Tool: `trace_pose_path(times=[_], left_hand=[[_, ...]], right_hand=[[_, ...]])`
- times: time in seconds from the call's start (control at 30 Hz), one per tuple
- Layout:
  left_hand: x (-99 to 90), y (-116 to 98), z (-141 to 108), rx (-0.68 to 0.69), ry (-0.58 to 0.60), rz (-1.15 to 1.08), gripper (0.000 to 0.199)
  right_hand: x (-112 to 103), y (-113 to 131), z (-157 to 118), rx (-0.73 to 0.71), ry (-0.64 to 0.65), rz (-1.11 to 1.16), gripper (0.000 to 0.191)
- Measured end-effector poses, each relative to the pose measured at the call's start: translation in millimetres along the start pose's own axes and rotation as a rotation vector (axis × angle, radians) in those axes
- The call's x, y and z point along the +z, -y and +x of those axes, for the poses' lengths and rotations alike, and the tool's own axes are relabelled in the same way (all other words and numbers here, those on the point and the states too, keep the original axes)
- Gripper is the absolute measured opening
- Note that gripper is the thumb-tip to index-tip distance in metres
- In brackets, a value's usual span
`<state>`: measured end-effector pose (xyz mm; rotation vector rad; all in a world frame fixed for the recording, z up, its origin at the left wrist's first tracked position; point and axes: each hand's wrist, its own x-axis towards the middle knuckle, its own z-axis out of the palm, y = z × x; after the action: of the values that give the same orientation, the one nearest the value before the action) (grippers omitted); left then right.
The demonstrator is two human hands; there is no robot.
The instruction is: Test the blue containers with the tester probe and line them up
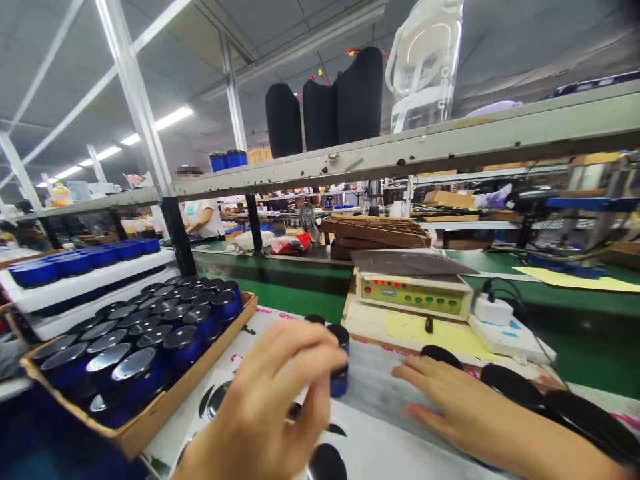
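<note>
My left hand [273, 393] is raised over the bench, fingers bent and the thumb apart from them, with nothing visible between. Its fingertips overlap a small blue cylinder with a black top [339, 383] in the view; whether they touch it I cannot tell. Another such cylinder [340, 335] stands just behind. Shiny black discs [327, 463] lie below and beside this hand, partly hidden by it. To the right, my right hand [445, 400] reaches in over the bench with fingers extended and thumb apart, holding nothing visible. Near it are round black pieces [513, 385], partly covered by the forearm.
A cardboard tray [200, 363] packed with black-topped blue cylinders stands at left, beside white foam [125, 270] carrying more blue pieces. Behind the hands sits a control box with lit indicators [413, 297], next to a power strip [513, 337]. A shelf [320, 165] crosses overhead.
</note>
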<state>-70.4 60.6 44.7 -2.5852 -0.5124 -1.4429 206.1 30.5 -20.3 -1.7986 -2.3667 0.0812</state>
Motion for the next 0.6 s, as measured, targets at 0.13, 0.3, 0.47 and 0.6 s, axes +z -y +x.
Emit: trace_pose_path(times=[0.13, 0.3, 0.47, 0.6], left_hand=[[72.9, 51.0, 15.5, -0.299, 0.611, 0.141, 0.029], [149.0, 86.4, -4.0, -0.448, 0.814, 0.190, 0.061], [151.6, 86.4, -11.4, -0.437, 0.883, 0.259, 0.060], [145.8, 80.3, -10.8, -0.388, 0.886, 0.305, 0.055]], right_hand=[[6.7, -24.0, -48.3, 0.050, -0.032, -0.232, 0.036], [25.1, -25.6, -70.5, 0.151, -0.142, -0.434, 0.050], [17.3, -15.0, -62.9, 0.165, -0.088, -0.376, 0.040], [12.1, 2.6, -49.3, 0.173, -0.045, -0.290, 0.036]])
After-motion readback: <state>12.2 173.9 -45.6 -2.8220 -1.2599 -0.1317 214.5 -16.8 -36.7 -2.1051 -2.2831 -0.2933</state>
